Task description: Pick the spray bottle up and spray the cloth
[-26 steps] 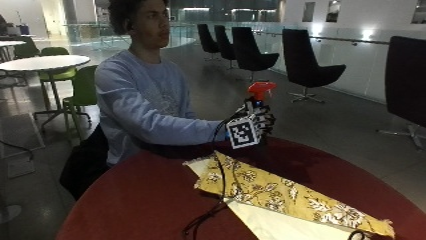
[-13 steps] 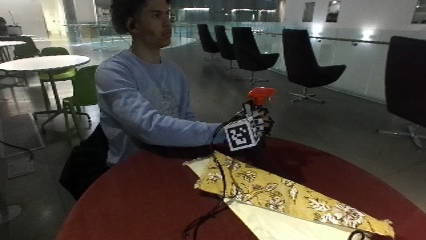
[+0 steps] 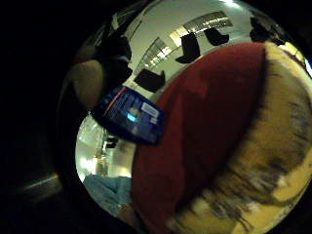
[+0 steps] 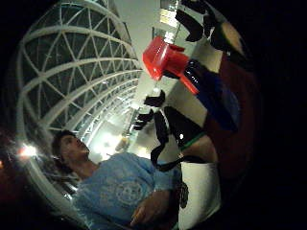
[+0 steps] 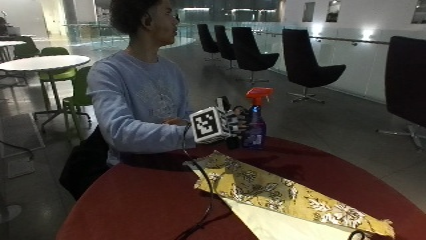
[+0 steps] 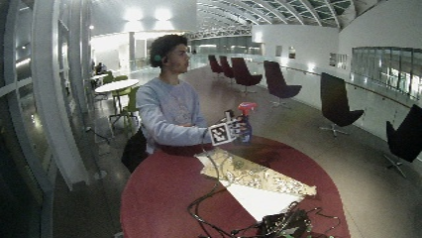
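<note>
In the outside view a blue spray bottle (image 5: 255, 127) with a red trigger head stands upright near the far edge of the red round table (image 5: 146, 200). My gloved right hand (image 5: 234, 125) grips its body from the side. Whether its base touches the table I cannot tell. A yellow flowered cloth (image 5: 273, 190) lies flat on the table in front of the bottle, reaching toward the near right. The palm views show the bottle's blue label (image 3: 131, 114), the red head (image 4: 165, 60), and the cloth (image 3: 273, 161) below. The wide view shows the bottle (image 6: 245, 124) and the cloth (image 6: 254, 173).
A white sheet (image 5: 266, 225) lies under the cloth's near side. A black cable (image 5: 206, 200) runs across the table from my hand. Cables and gear (image 6: 277, 225) sit at the near edge. Black chairs (image 5: 306, 65) stand behind.
My hand has turned and shifted slightly toward the person's body, still gripping the bottle. The bottle's blue body now shows beside the hand. Its height is about the same.
</note>
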Tool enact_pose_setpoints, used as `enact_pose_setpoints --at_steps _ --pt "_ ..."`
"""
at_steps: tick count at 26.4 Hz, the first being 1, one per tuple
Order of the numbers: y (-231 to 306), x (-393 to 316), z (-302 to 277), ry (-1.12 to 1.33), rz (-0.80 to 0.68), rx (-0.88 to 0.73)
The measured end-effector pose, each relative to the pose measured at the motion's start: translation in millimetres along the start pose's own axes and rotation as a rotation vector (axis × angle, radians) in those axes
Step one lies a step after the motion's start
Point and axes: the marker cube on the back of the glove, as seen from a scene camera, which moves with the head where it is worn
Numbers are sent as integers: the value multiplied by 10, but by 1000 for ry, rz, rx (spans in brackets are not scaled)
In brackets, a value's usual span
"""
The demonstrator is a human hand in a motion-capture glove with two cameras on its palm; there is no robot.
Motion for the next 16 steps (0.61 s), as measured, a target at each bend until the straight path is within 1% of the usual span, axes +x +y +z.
enact_pose_setpoints --at_steps 4,8,13,16 --pt "492 204 -662 265 24 -11" --pt "960 350 -1142 433 50 -7" --pt "1444 456 -1526 619 87 -32" --pt "1619 532 -1645 687 109 -51"
